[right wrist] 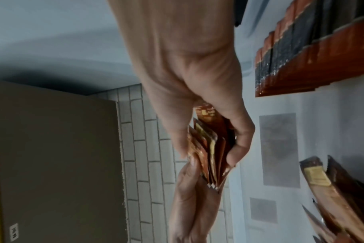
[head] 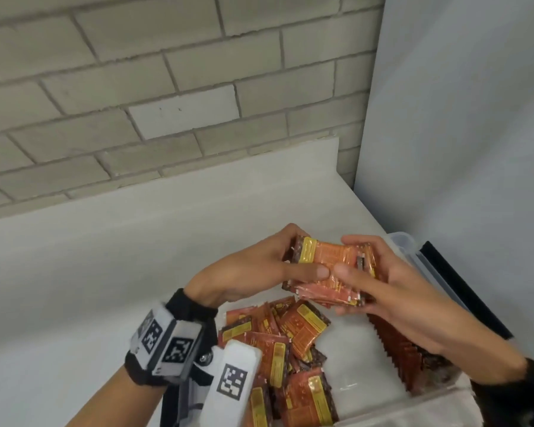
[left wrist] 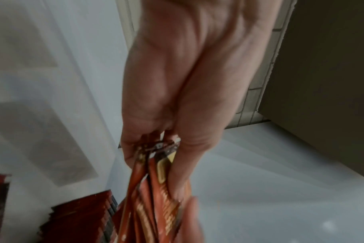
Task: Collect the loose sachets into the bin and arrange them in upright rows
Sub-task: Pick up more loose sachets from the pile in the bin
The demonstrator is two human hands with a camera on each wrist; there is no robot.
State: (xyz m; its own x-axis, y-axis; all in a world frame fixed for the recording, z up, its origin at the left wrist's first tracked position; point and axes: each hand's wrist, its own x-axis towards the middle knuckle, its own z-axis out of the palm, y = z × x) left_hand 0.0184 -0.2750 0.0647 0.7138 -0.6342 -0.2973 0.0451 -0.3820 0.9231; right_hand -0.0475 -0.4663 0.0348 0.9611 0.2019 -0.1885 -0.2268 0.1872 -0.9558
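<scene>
Both hands hold one stack of orange sachets [head: 330,266] above the clear plastic bin [head: 413,257]. My left hand [head: 259,266] grips the stack's left end, thumb on the front. My right hand [head: 379,278] grips its right end. The stack's edges show between the fingers in the left wrist view [left wrist: 154,185] and the right wrist view [right wrist: 208,151]. Loose sachets [head: 293,349] lie jumbled in the bin's left part. An upright row of sachets [head: 404,355] stands along its right side, partly hidden by my right forearm.
A pale table [head: 105,272] runs up to a grey brick wall [head: 167,72]. A pale panel [head: 460,118] stands on the right, close behind the bin. A dark bar [head: 457,278] lies along the bin's right rim. A brown cardboard box [right wrist: 52,156] shows in the right wrist view.
</scene>
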